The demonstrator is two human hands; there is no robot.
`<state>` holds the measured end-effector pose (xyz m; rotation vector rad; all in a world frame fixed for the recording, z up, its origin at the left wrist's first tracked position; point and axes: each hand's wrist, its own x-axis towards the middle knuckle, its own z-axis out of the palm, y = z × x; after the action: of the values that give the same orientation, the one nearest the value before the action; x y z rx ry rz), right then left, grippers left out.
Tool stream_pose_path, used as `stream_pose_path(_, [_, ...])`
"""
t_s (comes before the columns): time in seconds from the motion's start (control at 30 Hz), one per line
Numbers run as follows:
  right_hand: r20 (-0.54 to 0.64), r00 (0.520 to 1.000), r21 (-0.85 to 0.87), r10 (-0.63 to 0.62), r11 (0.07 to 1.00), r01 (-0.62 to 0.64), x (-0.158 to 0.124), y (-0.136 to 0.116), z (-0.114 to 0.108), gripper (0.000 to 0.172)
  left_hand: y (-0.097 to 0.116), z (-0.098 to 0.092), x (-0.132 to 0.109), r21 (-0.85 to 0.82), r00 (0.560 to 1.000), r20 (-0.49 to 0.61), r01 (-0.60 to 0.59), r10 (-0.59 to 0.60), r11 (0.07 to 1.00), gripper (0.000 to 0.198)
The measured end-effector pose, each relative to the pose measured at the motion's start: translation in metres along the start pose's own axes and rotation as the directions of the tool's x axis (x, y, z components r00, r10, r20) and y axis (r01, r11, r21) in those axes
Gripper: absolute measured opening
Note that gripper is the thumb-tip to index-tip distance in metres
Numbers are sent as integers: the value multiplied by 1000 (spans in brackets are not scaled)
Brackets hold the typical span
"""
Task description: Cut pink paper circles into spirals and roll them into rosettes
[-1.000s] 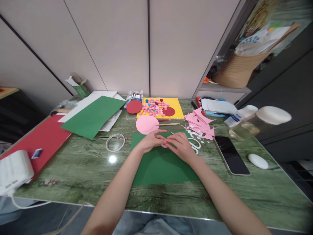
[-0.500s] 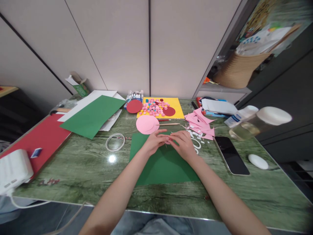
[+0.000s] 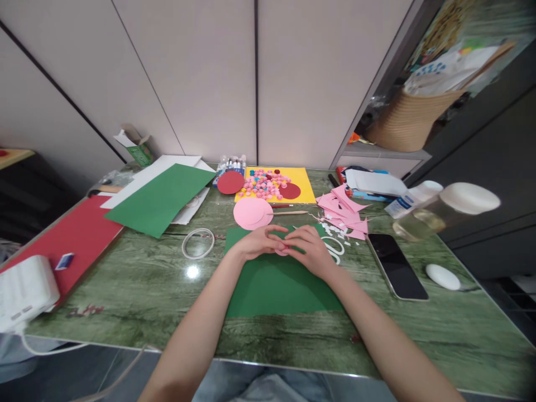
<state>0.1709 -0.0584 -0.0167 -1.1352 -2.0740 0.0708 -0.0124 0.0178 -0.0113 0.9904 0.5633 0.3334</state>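
Note:
My left hand (image 3: 257,243) and my right hand (image 3: 312,251) meet over the far end of a green paper sheet (image 3: 280,287) lying on the green marbled table (image 3: 146,290). Their fingertips are pinched together on a small pink paper piece (image 3: 282,250), most of which is hidden by the fingers. A pink paper circle (image 3: 252,213) lies just beyond my left hand. White scissors (image 3: 335,248) lie partly under my right hand's side, among white paper scraps.
A yellow sheet (image 3: 304,190) holds several small pink rolled pieces and red circles. Pink offcuts (image 3: 345,215) lie to the right, with a black phone (image 3: 396,265), a white oval object (image 3: 443,276) and a jar (image 3: 444,209). At left are a tape ring (image 3: 198,243), green and red sheets, and a white device (image 3: 25,290).
Both hands stay together over the green sheet, fingers shifting slightly on the pink piece. The view has wobbled a little; nothing else has moved.

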Motion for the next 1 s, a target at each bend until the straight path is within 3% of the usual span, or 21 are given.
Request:
stream_pose_path(0.37, [-25,999,-66,27,997,-29,0,1,-2,10,-7,7,5,-30,987,-142,-77,72,997,49])
stream_pose_path(0.63, [-97,936,179,338,931,-318,9,-4,-8,10,-8,7,9,-62,966,-233,-127,110,990,51])
stream_pose_path(1.0, [-33,925,179,378,913,-367,8,-3,-4,10,-10,13,11,-25,943,-261,-220,206,975,55])
